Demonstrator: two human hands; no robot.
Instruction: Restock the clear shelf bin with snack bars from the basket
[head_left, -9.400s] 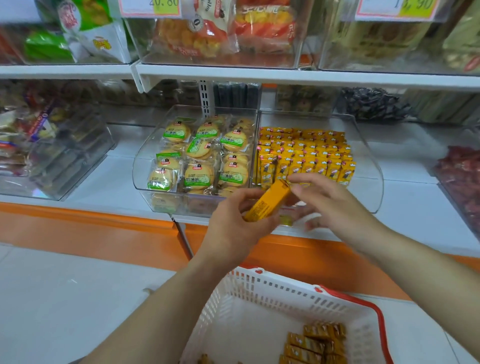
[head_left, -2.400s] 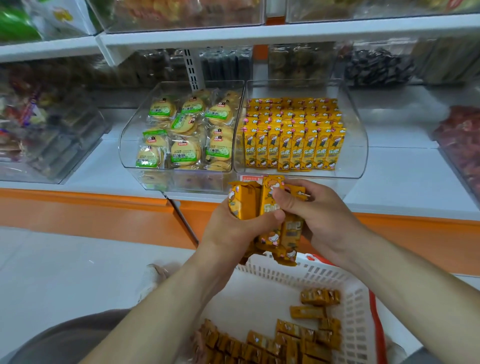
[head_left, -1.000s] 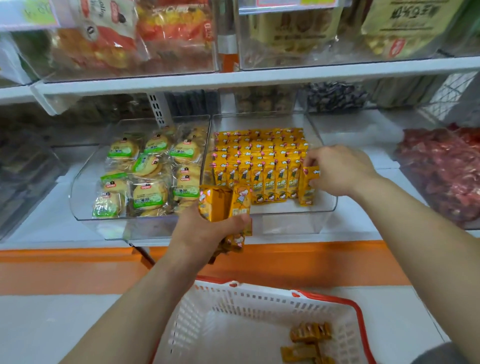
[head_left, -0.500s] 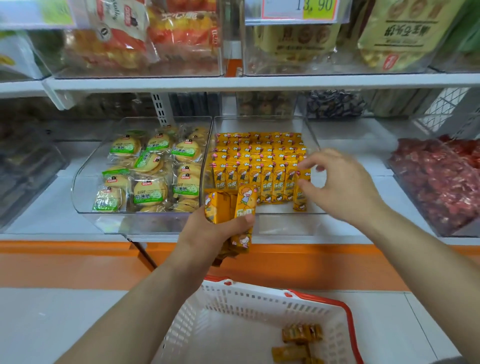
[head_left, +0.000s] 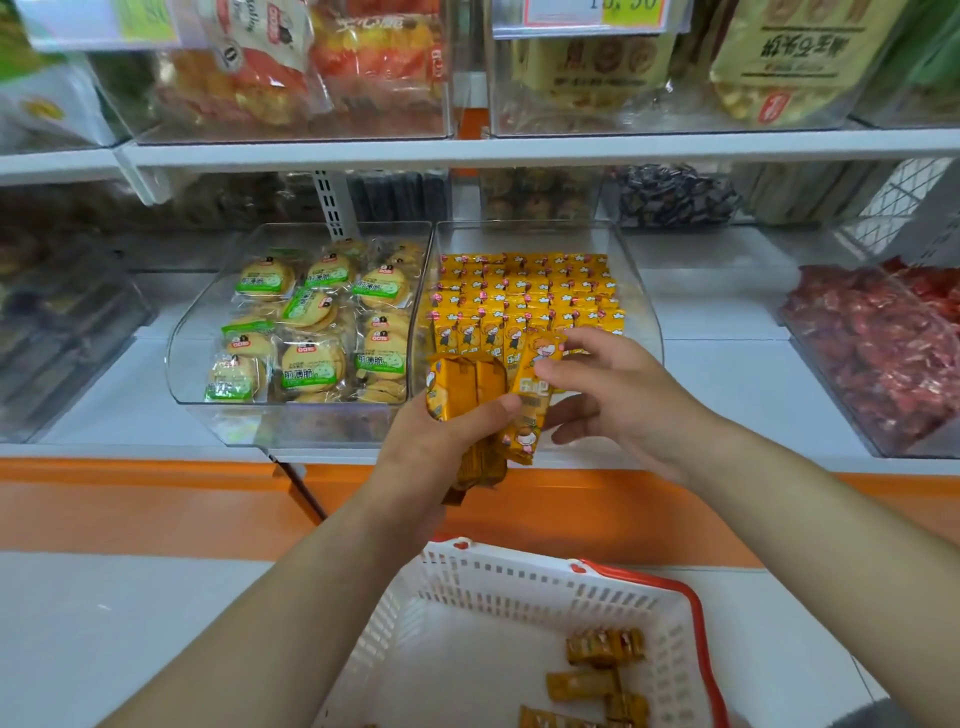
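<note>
While the left hand (head_left: 436, 447) grips a bundle of bars (head_left: 462, 384) just before the bin (head_left: 641, 312), the right hand (head_left: 618, 400) pinches one bar (head_left: 537, 374) off it. Next, I judge, that bar goes upright into the front row; more lie in the basket (head_left: 519, 582).

Bright, even, diffuse light leaves only a soft shadow beneath the upper shelf (head_left: 519, 150), pale glare streaks the curved walls of the clear shelf bin (head_left: 640, 291), the wide lens bows straight lines toward the edges, and the snack bags (head_left: 249, 67) up top look smeared.
</note>
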